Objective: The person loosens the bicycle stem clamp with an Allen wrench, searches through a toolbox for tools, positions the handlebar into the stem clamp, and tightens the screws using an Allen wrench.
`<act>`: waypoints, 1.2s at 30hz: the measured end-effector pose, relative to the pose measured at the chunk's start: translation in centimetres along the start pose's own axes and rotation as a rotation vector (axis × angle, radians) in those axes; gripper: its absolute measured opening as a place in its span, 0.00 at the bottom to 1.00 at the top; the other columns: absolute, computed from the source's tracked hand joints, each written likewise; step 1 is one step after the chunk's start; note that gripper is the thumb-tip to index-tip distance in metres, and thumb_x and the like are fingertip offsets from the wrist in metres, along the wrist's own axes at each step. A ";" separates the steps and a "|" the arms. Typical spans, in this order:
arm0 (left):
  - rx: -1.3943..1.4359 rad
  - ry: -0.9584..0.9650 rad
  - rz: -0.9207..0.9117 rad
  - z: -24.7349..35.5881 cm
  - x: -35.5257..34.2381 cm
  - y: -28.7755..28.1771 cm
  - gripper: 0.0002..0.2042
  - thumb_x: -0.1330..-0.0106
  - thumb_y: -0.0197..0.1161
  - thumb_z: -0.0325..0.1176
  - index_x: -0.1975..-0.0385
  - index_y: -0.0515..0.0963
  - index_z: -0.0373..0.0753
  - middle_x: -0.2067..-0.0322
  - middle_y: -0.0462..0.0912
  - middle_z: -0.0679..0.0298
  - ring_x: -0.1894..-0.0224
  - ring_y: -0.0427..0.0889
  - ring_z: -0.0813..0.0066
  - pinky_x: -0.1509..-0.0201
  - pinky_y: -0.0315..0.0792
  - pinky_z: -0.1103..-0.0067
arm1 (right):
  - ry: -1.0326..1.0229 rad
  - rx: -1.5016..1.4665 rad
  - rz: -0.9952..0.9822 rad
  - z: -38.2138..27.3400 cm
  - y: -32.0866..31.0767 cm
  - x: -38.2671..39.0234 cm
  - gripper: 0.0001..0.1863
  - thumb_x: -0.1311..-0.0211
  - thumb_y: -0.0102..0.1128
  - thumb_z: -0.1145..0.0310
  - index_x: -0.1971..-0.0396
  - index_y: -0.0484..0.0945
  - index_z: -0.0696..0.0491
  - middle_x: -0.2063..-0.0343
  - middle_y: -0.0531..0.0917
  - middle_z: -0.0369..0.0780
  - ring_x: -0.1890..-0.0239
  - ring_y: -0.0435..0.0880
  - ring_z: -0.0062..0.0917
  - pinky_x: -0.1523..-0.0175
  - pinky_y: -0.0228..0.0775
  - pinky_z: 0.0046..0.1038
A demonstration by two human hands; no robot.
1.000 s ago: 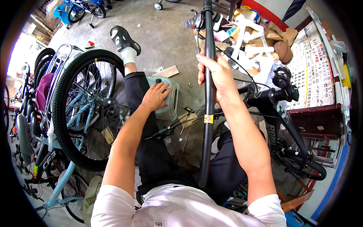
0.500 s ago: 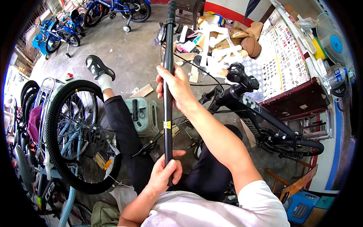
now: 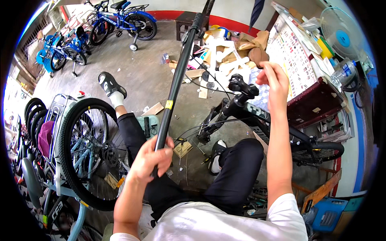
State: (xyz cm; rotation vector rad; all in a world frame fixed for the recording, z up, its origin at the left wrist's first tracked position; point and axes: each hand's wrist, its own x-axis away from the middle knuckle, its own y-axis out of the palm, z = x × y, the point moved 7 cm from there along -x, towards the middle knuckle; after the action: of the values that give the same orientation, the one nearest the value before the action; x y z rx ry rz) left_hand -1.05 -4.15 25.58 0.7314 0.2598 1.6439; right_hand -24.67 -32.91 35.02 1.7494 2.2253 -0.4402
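The left hand (image 3: 150,160) clamped the near end of a black handlebar (image 3: 176,80) pointing far; the right hand (image 3: 276,82) hung at right, fingers loosely apart. At left, a black grip (image 3: 146,127) lay on a green container (image 3: 152,119), contents indiscernible.

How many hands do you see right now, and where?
2. The left hand grips the black handlebar near its lower end; the right hand is raised, apparently empty, to the right of the bicycle stem. Neither is hidden.
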 end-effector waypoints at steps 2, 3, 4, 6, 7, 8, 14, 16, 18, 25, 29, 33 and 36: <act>-0.004 -0.012 -0.095 1.7 -3.8 1.5 0.11 0.35 0.61 0.26 0.56 0.70 0.33 0.85 0.63 0.71 0.89 0.60 0.82 0.87 0.56 0.82 | 0.152 0.099 -0.106 3.1 -1.5 -2.9 0.15 0.26 0.56 0.60 0.54 0.82 0.55 0.71 0.83 0.35 0.70 0.81 0.17 0.62 0.73 0.21; -0.030 -0.023 -0.118 2.5 -5.8 2.0 0.11 0.35 0.62 0.28 0.57 0.70 0.34 0.84 0.64 0.70 0.88 0.62 0.81 0.86 0.57 0.82 | 0.231 0.094 -0.157 4.6 -1.4 -3.7 0.14 0.27 0.57 0.59 0.56 0.81 0.54 0.69 0.83 0.35 0.70 0.81 0.18 0.62 0.74 0.21; -0.103 -0.014 -0.128 3.1 -8.0 2.5 0.11 0.35 0.62 0.29 0.57 0.71 0.34 0.83 0.65 0.70 0.87 0.63 0.82 0.85 0.58 0.83 | 0.309 0.091 -0.210 6.1 -1.2 -4.0 0.14 0.28 0.58 0.58 0.57 0.81 0.54 0.68 0.84 0.36 0.69 0.82 0.18 0.61 0.74 0.22; -0.158 -0.030 -0.154 4.1 -12.4 2.7 0.10 0.34 0.62 0.30 0.58 0.71 0.35 0.80 0.68 0.70 0.84 0.65 0.83 0.83 0.58 0.82 | 0.404 0.081 -0.338 8.1 0.5 -3.5 0.15 0.27 0.58 0.56 0.56 0.82 0.53 0.66 0.84 0.35 0.68 0.82 0.18 0.59 0.74 0.21; -0.146 -0.048 -0.166 4.5 -14.4 3.5 0.09 0.34 0.62 0.31 0.59 0.71 0.35 0.79 0.69 0.70 0.83 0.65 0.84 0.82 0.58 0.83 | 0.444 0.066 -0.374 9.4 0.8 -3.2 0.17 0.28 0.59 0.54 0.54 0.83 0.52 0.65 0.84 0.35 0.65 0.82 0.18 0.58 0.74 0.21; -0.218 -0.042 -0.168 4.9 -16.1 4.0 0.08 0.34 0.62 0.31 0.62 0.70 0.37 0.78 0.69 0.71 0.82 0.64 0.85 0.80 0.58 0.83 | 0.421 0.017 -0.401 9.7 1.8 -2.7 0.17 0.28 0.58 0.56 0.54 0.82 0.55 0.63 0.83 0.33 0.64 0.80 0.16 0.57 0.71 0.17; -0.170 -0.183 -0.306 4.2 -26.2 8.3 0.11 0.31 0.60 0.35 0.75 0.68 0.45 0.80 0.68 0.74 0.82 0.61 0.87 0.81 0.53 0.84 | 0.538 -0.539 -0.341 14.7 0.1 -0.7 0.17 0.30 0.60 0.57 0.66 0.82 0.58 0.69 0.84 0.38 0.68 0.83 0.19 0.63 0.75 0.22; -0.113 -0.191 -0.353 4.3 -28.5 8.9 0.10 0.32 0.61 0.34 0.74 0.69 0.44 0.80 0.68 0.75 0.82 0.61 0.88 0.82 0.51 0.85 | 0.585 -0.630 -0.280 14.7 1.6 0.6 0.17 0.29 0.59 0.59 0.69 0.82 0.58 0.74 0.83 0.37 0.75 0.83 0.19 0.70 0.79 0.24; -0.135 -0.190 -0.289 4.0 -30.2 10.0 0.09 0.32 0.61 0.34 0.73 0.71 0.43 0.80 0.68 0.75 0.83 0.61 0.88 0.83 0.50 0.85 | 0.583 -0.595 -0.345 13.2 2.3 0.4 0.17 0.29 0.59 0.58 0.71 0.81 0.57 0.77 0.82 0.36 0.81 0.80 0.19 0.74 0.78 0.24; -0.234 -0.247 -0.284 0.7 -35.8 12.4 0.07 0.35 0.64 0.36 0.71 0.76 0.42 0.78 0.78 0.71 0.83 0.67 0.84 0.83 0.52 0.85 | 0.571 -0.504 -0.297 13.7 2.1 -0.8 0.19 0.27 0.56 0.58 0.75 0.78 0.55 0.78 0.81 0.34 0.81 0.77 0.15 0.74 0.72 0.18; -0.228 -0.241 -0.272 -0.8 -35.7 12.7 0.08 0.36 0.66 0.34 0.65 0.80 0.35 0.74 0.83 0.64 0.78 0.78 0.78 0.77 0.72 0.81 | 0.619 -0.395 -0.077 14.8 1.5 -1.8 0.17 0.25 0.54 0.56 0.67 0.79 0.56 0.75 0.82 0.36 0.75 0.82 0.17 0.69 0.76 0.19; -0.242 -0.225 -0.275 0.0 -33.2 14.8 0.11 0.36 0.66 0.31 0.61 0.80 0.29 0.70 0.86 0.57 0.71 0.87 0.71 0.66 0.85 0.74 | 0.720 -0.424 -0.088 20.4 0.1 -3.7 0.18 0.25 0.54 0.54 0.60 0.78 0.56 0.73 0.82 0.36 0.74 0.84 0.20 0.68 0.79 0.22; -0.234 -0.229 -0.311 -0.6 -33.1 14.1 0.10 0.35 0.66 0.32 0.62 0.80 0.30 0.70 0.85 0.58 0.72 0.85 0.72 0.67 0.83 0.76 | 0.789 -0.605 -0.245 20.4 2.5 -3.5 0.16 0.27 0.57 0.53 0.62 0.79 0.52 0.78 0.80 0.31 0.81 0.78 0.15 0.77 0.71 0.19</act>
State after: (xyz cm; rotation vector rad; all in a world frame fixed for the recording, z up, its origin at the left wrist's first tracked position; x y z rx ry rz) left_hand -11.37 -38.47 22.49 0.6572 0.0142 1.2587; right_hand -20.82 -43.67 17.54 1.4402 2.6534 0.9568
